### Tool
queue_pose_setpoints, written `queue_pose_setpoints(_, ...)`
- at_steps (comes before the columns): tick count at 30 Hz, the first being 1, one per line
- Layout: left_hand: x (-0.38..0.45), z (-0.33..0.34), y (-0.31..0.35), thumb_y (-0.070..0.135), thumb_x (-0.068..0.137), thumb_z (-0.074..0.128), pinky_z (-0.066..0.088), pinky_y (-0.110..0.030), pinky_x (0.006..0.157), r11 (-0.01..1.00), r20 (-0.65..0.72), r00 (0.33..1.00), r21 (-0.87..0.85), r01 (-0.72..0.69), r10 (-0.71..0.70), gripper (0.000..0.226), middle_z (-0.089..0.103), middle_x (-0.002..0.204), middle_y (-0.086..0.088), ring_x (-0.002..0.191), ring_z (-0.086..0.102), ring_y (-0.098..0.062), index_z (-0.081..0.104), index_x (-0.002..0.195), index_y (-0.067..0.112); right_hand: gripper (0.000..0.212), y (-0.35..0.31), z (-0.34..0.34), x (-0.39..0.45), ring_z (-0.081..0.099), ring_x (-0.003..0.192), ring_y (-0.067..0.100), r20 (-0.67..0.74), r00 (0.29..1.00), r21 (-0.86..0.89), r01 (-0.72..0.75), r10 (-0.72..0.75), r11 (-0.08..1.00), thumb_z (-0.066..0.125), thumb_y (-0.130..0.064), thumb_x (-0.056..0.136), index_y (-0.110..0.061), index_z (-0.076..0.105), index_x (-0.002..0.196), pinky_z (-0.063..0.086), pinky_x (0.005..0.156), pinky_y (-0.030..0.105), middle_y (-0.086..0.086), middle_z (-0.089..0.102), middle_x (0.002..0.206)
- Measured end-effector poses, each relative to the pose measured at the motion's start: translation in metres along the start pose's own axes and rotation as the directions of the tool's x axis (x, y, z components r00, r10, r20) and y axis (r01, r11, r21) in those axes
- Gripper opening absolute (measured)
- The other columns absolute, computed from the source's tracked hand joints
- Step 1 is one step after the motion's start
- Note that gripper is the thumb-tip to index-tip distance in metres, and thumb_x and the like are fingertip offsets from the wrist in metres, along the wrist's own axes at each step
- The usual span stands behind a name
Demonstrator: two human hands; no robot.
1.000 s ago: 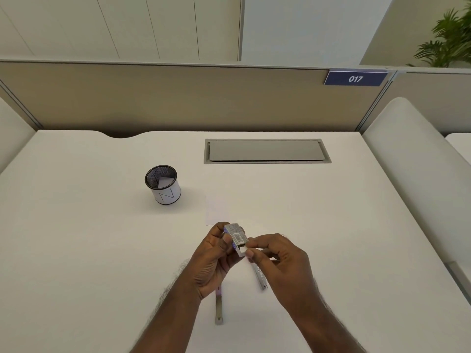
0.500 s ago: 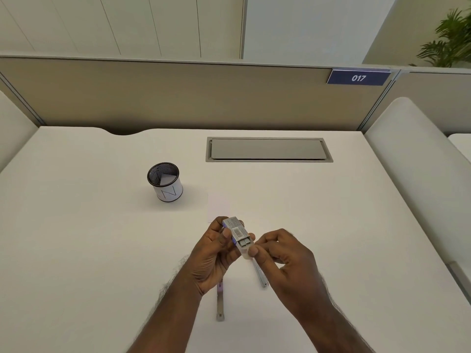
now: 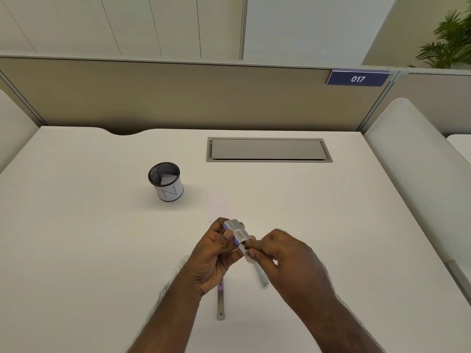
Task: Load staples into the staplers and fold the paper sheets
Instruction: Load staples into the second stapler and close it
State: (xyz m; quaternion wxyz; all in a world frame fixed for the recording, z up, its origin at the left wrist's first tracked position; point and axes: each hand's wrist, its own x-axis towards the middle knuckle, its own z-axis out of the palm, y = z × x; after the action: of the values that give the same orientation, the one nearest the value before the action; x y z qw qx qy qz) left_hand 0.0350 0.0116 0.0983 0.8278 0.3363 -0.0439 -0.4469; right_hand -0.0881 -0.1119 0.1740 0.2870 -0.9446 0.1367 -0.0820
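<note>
The left hand (image 3: 216, 253) grips a small staple box (image 3: 238, 233) above the bench (image 3: 76, 250), fingers curled round it. The right hand (image 3: 283, 256) pinches the box's near end. Below the hands lie two slim staplers (image 3: 220, 301) (image 3: 262, 275), partly hidden. A paper sheet (image 3: 218, 205) lies just beyond, a mesh cup (image 3: 166, 180) to its left.

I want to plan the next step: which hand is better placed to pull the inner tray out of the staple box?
Right: the right hand already pinches the tray end, while the left hand grips the staple box.
</note>
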Motion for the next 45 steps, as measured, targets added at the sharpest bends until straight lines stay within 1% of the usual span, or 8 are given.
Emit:
queue_pose_setpoints(5, 0.0, 0.0, 0.003, 0.027, 0.059, 0.093, 0.061, -0.029, 0.06, 0.999, 0.007, 1.0, 0.049, 0.009, -0.01, 0.048, 0.071, 0.104, -0.011, 0.087, 0.073, -0.028, 0.067, 0.096, 0.012, 0.02, -0.006, -0.007, -0.001, 0.06, 0.071, 0.01, 0.006, 0.998, -0.156, 0.064, -0.064, 0.986, 0.052, -0.045, 0.094, -0.043, 0.066, 0.109, 0.049, 0.058, 0.027, -0.014, 0.06, 0.092)
queue_pose_setpoints(11, 0.001, 0.002, 0.003, 0.028, 0.06, 0.093, 0.062, -0.028, 0.06, 0.999, 0.026, 1.0, 0.043, 0.013, -0.014, 0.048, 0.07, 0.102, -0.01, 0.082, 0.073, -0.024, 0.065, 0.096, 0.012, 0.019, -0.008, -0.012, 0.002, 0.063, 0.077, 0.008, 0.034, 0.995, -0.171, 0.093, -0.089, 0.981, 0.049, -0.047, 0.094, -0.04, 0.063, 0.105, 0.052, 0.061, 0.028, -0.015, 0.058, 0.096)
queue_pose_setpoints(19, 0.002, 0.001, 0.005, 0.026, 0.057, 0.094, 0.061, -0.028, 0.057, 1.0, 0.021, 1.0, 0.007, 0.017, -0.018, 0.047, 0.072, 0.107, -0.011, 0.093, 0.072, -0.036, 0.07, 0.096, 0.014, 0.016, -0.011, -0.017, 0.004, 0.053, 0.05, 0.011, -0.068, 0.983, -0.215, 0.15, -0.168, 0.965, 0.059, -0.038, 0.088, -0.04, 0.073, 0.096, 0.041, 0.04, 0.023, -0.013, 0.06, 0.075)
queue_pose_setpoints(28, 0.004, 0.004, 0.002, 0.024, 0.062, 0.092, 0.062, -0.03, 0.06, 1.0, 0.042, 0.999, 0.014, 0.017, -0.018, 0.044, 0.072, 0.104, -0.011, 0.089, 0.073, -0.031, 0.066, 0.095, 0.012, 0.012, -0.009, -0.027, 0.008, 0.053, 0.054, 0.005, 0.023, 0.985, -0.253, 0.172, -0.171, 0.952, 0.061, -0.043, 0.083, -0.04, 0.072, 0.088, 0.038, 0.043, 0.02, -0.016, 0.059, 0.077)
queue_pose_setpoints(32, 0.004, 0.003, 0.002, 0.025, 0.063, 0.091, 0.062, -0.03, 0.06, 1.0, 0.045, 0.999, 0.006, 0.017, -0.017, 0.043, 0.071, 0.104, -0.01, 0.088, 0.073, -0.03, 0.067, 0.097, 0.013, 0.021, -0.005, -0.026, 0.009, 0.061, 0.071, 0.006, 0.104, 0.989, -0.242, 0.124, -0.101, 0.962, 0.049, -0.048, 0.091, -0.041, 0.066, 0.1, 0.049, 0.056, 0.024, -0.017, 0.058, 0.093)
queue_pose_setpoints(36, 0.005, 0.004, 0.003, 0.026, 0.062, 0.092, 0.061, -0.028, 0.057, 0.999, 0.048, 0.998, 0.015, 0.028, -0.029, 0.048, 0.071, 0.101, -0.009, 0.082, 0.072, -0.022, 0.064, 0.099, 0.012, 0.022, -0.005, -0.021, 0.01, 0.064, 0.079, 0.006, 0.072, 0.996, -0.194, 0.072, -0.059, 0.978, 0.046, -0.044, 0.094, -0.04, 0.063, 0.108, 0.051, 0.065, 0.027, -0.016, 0.059, 0.098)
queue_pose_setpoints(39, 0.005, 0.003, 0.004, 0.025, 0.06, 0.093, 0.06, -0.027, 0.055, 0.999, 0.042, 0.999, 0.005, 0.032, -0.032, 0.045, 0.072, 0.101, -0.011, 0.08, 0.073, -0.023, 0.069, 0.096, 0.013, 0.025, -0.007, -0.02, 0.009, 0.063, 0.074, 0.006, 0.061, 0.996, -0.223, 0.079, -0.067, 0.972, 0.048, -0.045, 0.095, -0.041, 0.067, 0.109, 0.05, 0.06, 0.025, -0.015, 0.06, 0.096)
queue_pose_setpoints(45, 0.004, 0.001, 0.005, 0.028, 0.067, 0.089, 0.061, -0.029, 0.061, 0.998, 0.049, 0.999, 0.065, 0.021, -0.024, 0.037, 0.072, 0.102, -0.01, 0.091, 0.073, -0.031, 0.069, 0.095, 0.014, 0.006, -0.014, -0.022, 0.007, 0.055, 0.054, 0.009, 0.032, 0.994, -0.312, 0.109, -0.104, 0.944, 0.069, -0.041, 0.085, -0.036, 0.072, 0.084, 0.039, 0.042, 0.023, -0.013, 0.059, 0.078)
